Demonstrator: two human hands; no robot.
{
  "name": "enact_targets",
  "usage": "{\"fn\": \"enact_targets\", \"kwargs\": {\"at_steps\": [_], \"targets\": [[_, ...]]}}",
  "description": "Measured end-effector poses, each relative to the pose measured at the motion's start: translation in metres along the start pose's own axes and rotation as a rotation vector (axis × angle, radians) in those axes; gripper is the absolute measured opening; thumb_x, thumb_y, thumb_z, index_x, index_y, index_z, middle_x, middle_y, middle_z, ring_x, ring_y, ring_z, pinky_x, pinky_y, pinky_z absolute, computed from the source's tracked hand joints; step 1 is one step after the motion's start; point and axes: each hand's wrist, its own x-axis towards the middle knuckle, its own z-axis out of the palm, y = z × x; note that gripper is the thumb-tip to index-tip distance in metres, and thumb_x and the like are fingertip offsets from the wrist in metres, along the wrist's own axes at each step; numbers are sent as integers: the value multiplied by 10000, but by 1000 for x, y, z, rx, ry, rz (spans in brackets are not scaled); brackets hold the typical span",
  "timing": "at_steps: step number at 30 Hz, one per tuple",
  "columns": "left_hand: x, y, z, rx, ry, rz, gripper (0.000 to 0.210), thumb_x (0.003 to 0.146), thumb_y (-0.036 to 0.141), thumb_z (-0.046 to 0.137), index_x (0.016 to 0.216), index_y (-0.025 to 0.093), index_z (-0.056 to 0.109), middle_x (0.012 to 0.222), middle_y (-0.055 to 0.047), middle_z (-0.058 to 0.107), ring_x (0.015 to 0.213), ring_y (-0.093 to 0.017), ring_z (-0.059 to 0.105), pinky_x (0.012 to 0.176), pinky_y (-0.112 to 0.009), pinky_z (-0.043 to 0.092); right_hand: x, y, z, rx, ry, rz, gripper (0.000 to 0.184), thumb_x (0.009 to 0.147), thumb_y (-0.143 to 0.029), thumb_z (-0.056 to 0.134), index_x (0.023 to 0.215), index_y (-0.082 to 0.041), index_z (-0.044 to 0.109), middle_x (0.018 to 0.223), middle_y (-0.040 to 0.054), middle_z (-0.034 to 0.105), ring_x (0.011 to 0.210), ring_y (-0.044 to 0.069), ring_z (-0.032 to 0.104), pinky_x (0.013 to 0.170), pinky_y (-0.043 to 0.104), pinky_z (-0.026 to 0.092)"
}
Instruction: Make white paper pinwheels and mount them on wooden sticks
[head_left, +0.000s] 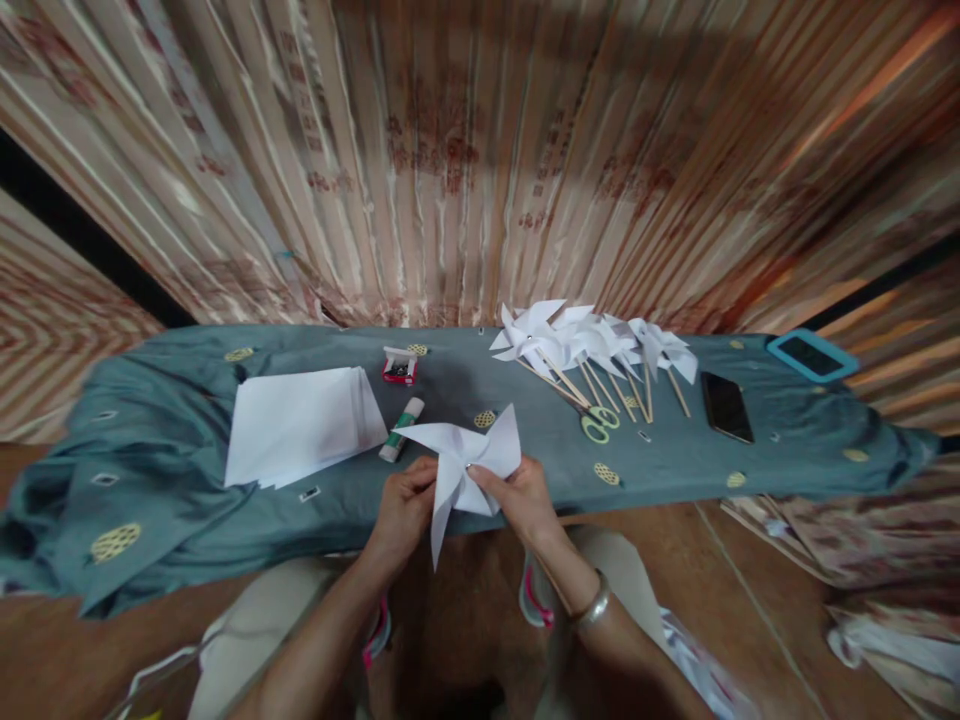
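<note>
A white paper pinwheel (454, 445) is held over the near edge of the cloth-covered table, its pointed blades spread out. My left hand (405, 505) pinches it from the left side, fingers closed at its edge. My right hand (521, 495) grips it from the right, with the thumb pressed near the small pin at the centre. Fingers behind the paper are hidden, and I cannot tell whether a stick is back there. Just beyond my left hand lies a green and white glue stick (402, 428). A small open red box (400, 366) of what look like pins sits farther back.
White paper sheets (296, 425) are stacked on the left. Several finished pinwheels (536, 335) on wooden sticks lie at the back right, with green-handled scissors (598, 424) before them. A black phone (727, 407) and a blue-framed device (812, 355) rest on the right of the table (675, 470).
</note>
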Motion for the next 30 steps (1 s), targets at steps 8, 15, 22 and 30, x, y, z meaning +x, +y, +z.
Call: {"fn": "enact_targets", "kwargs": {"at_steps": [8,15,22,30], "targets": [[1,-12,-2,-3,20,24,173,581,356,777,598,184,772,679,-54,695,693,-201,595,622,-272,439,6,13,-4,-38,-62,42,354,521,-396,859,762,-159,753,755,42,770,633,185,664,641,306,536],[2,-16,4,-145,75,-84,268,464,344,848,658,171,783,729,-54,744,731,-219,639,631,-270,484,10,9,-11,-105,-131,38,356,555,-433,837,757,-153,748,740,37,756,650,196,660,628,304,525],[-3,-5,13,-370,93,-266,384,329,275,899,665,145,769,660,-69,748,684,-244,691,597,-284,529,8,5,-12,-33,-126,108,368,524,-385,865,786,-152,752,760,39,761,644,178,656,643,303,530],[-5,1,17,-429,104,-310,431,293,220,904,692,127,771,660,-88,754,661,-256,709,487,-242,503,7,2,-10,-7,-131,119,387,537,-388,869,827,-159,754,801,35,772,676,180,671,679,307,535]]}}
